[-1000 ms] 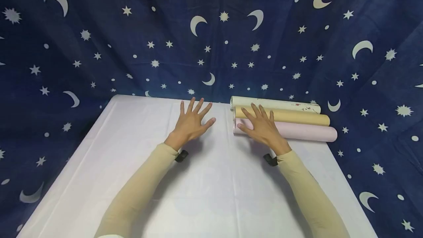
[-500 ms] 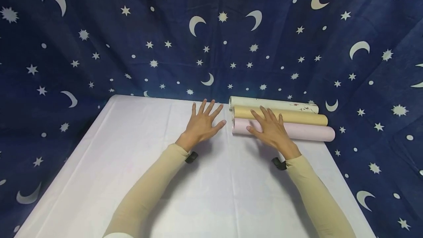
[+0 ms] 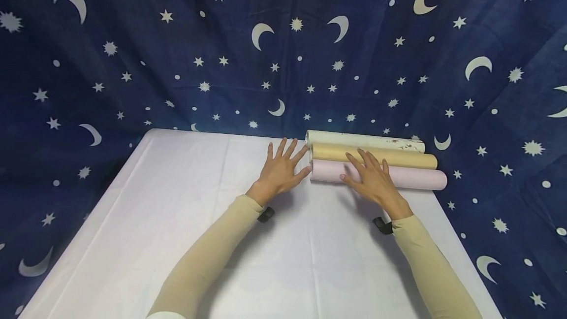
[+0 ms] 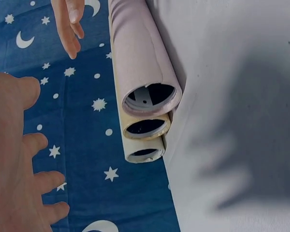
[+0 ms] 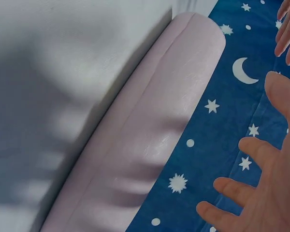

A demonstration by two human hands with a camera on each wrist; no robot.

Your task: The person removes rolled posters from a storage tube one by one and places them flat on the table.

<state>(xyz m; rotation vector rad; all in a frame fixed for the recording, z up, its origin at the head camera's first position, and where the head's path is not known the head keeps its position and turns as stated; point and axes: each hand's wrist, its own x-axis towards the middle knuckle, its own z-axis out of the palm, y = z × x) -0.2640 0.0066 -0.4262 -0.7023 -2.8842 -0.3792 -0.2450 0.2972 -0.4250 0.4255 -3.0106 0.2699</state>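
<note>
Three rolls lie side by side at the back right: a pink roll in front, a yellow roll behind it, and a cream roll with a reddish floral print at the back. My right hand, fingers spread, hovers over the pink roll. My left hand is held above the table just left of the rolls' ends, fingers spread and nothing in it. The left wrist view shows the hollow ends of the pink roll, yellow roll and cream roll.
A white cloth covers the table. Dark blue fabric with moons and stars hangs behind and at both sides. A dark wrist strap shows under the left wrist and another dark strap under the right.
Both hands have drifted rightward and slightly toward the front, fingers still spread. The left hand has come closer to the rolls' ends. The rolls stay in place on the table.
</note>
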